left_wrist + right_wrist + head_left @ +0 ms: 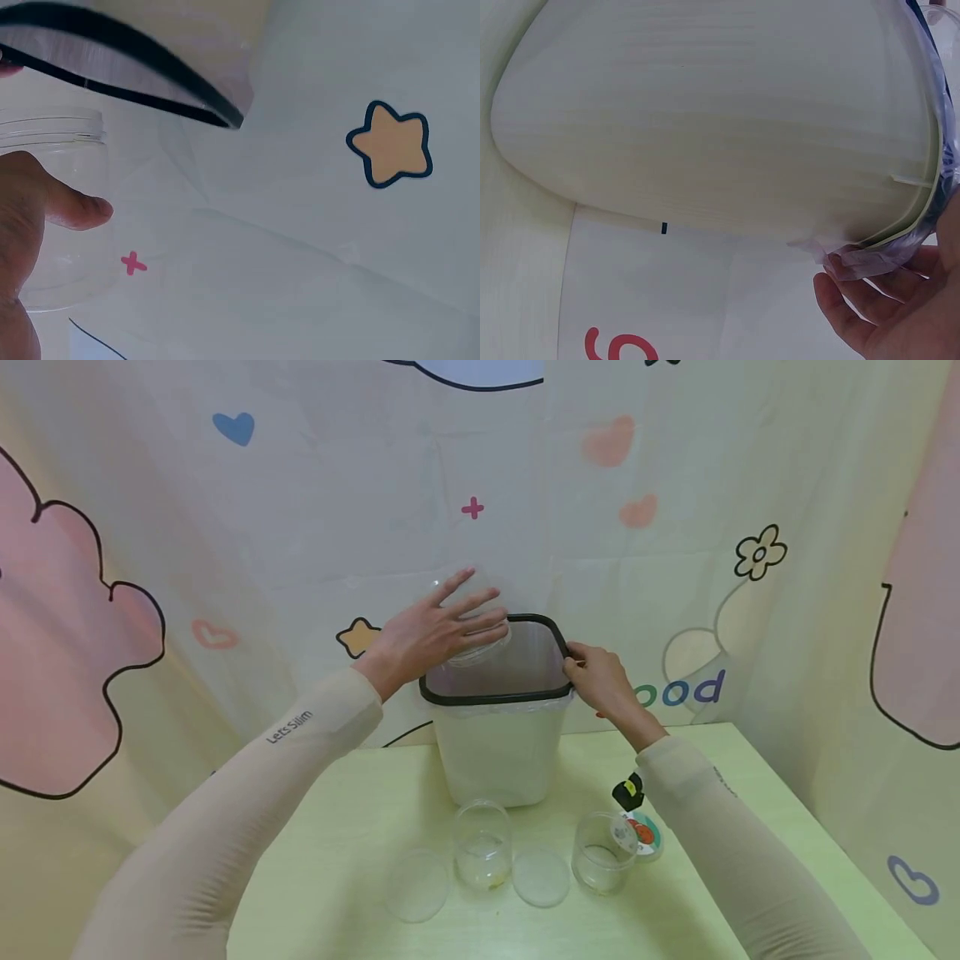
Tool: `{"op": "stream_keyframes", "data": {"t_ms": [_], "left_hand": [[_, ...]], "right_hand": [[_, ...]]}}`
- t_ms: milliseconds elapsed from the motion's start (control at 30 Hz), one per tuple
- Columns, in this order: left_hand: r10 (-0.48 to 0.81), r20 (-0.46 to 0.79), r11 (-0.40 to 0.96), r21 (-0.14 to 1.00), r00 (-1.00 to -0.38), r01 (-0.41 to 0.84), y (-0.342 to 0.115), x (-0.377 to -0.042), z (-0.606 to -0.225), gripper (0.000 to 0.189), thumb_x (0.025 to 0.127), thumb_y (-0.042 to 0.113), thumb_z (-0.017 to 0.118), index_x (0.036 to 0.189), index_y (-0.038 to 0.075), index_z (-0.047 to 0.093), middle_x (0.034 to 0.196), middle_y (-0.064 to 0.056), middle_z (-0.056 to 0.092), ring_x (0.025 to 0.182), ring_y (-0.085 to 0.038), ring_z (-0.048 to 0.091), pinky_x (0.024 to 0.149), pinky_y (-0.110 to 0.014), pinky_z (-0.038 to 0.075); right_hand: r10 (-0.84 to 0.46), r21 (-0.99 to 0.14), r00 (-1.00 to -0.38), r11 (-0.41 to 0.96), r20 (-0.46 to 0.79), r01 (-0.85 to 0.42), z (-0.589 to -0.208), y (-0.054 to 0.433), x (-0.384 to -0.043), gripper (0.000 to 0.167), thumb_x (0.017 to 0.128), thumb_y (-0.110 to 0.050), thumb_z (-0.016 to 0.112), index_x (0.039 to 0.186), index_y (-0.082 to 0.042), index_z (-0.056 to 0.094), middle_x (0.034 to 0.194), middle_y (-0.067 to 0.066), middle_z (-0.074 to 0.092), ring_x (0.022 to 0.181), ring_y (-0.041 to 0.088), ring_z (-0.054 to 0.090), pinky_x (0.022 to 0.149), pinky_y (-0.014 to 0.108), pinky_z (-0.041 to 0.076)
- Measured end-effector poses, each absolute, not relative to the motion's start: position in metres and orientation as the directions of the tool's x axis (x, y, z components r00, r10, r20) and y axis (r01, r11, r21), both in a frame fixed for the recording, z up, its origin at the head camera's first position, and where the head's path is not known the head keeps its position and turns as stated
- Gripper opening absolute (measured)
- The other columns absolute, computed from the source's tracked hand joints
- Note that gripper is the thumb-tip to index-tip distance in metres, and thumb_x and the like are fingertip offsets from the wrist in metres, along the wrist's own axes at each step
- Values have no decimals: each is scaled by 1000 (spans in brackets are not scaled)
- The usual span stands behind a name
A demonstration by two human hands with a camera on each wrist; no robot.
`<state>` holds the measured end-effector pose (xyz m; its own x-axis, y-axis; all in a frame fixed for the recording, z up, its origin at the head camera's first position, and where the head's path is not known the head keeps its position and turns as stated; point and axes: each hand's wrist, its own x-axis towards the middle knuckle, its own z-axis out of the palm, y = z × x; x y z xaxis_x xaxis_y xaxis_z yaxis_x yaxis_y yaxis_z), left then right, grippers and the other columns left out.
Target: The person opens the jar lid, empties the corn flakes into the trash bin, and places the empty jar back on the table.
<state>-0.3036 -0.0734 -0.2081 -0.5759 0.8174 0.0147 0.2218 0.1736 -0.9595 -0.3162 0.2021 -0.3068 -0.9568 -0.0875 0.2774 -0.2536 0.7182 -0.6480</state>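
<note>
My left hand (442, 631) holds a clear plastic jar (82, 176) over the mouth of a white bin (498, 752). The jar is tipped with its threaded mouth toward the bin, and my thumb lies across its side in the left wrist view. My right hand (600, 677) grips the bin's black rim (502, 698) at the right, where a thin liner bag (877, 262) folds over the edge. The head view shows my left fingers spread across the jar, hiding much of it.
In front of the bin are a clear jar (483, 856) with a yellowish scrap, another jar (600, 868), and two clear lids (417, 887). A round printed disc (647, 835) and a small black item (628, 792) lie by my right forearm. A patterned curtain (337, 485) hangs behind.
</note>
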Motion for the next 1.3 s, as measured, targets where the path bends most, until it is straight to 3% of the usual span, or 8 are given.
{"op": "stream_keyframes", "data": {"t_ms": [133, 433, 700, 933, 1133, 1300], "left_hand": [[811, -4, 153, -964, -585, 219, -72, -303, -205, 128, 71, 32, 88, 158, 32, -6, 168, 4, -4, 155, -25, -8, 119, -60, -15], [828, -57, 96, -966, -558, 241, -71, -302, -214, 125, 72, 24, 87, 158, 32, -3, 168, 4, -1, 155, -25, -6, 120, -59, -12], [816, -1, 132, -973, -578, 188, -76, -301, -207, 126, 72, 28, 87, 158, 33, -4, 167, 5, -2, 155, -25, -7, 119, -61, -13], [825, -89, 69, -965, -558, 255, -73, -302, -223, 123, 74, 30, 86, 158, 31, -4, 168, 3, -1, 155, -25, -5, 122, -58, -9], [821, -17, 122, -972, -571, 203, -75, -302, -214, 128, 71, 30, 87, 158, 31, -7, 168, 4, -3, 155, -26, -8, 119, -61, -13], [814, -11, 159, -958, -581, 240, -77, -303, -215, 128, 71, 29, 87, 158, 31, -7, 168, 2, -5, 155, -26, -9, 119, -60, -15]], "right_hand": [[-84, -652, -957, 715, 277, -252, -306, 202, -316, 49, 102, -22, 40, 146, -1, 43, 138, 22, 57, 124, 37, 58, 100, 48, 51], [-87, -656, -959, 713, 268, -248, -306, 200, -315, 49, 102, -21, 40, 147, -1, 43, 138, 23, 57, 124, 38, 58, 102, 48, 50], [-82, -651, -961, 719, 266, -242, -306, 199, -317, 49, 102, -21, 40, 146, -1, 43, 138, 22, 57, 125, 37, 57, 102, 48, 50], [-85, -655, -961, 716, 261, -241, -307, 201, -316, 49, 102, -21, 39, 147, -1, 43, 139, 22, 56, 125, 37, 58, 102, 48, 50], [-87, -645, -957, 721, 277, -252, -307, 202, -316, 50, 101, -21, 39, 146, -2, 43, 138, 22, 57, 124, 37, 58, 101, 49, 50], [-88, -654, -958, 713, 274, -252, -307, 201, -316, 50, 101, -22, 39, 147, -2, 43, 138, 22, 57, 124, 37, 58, 101, 49, 50]]}}
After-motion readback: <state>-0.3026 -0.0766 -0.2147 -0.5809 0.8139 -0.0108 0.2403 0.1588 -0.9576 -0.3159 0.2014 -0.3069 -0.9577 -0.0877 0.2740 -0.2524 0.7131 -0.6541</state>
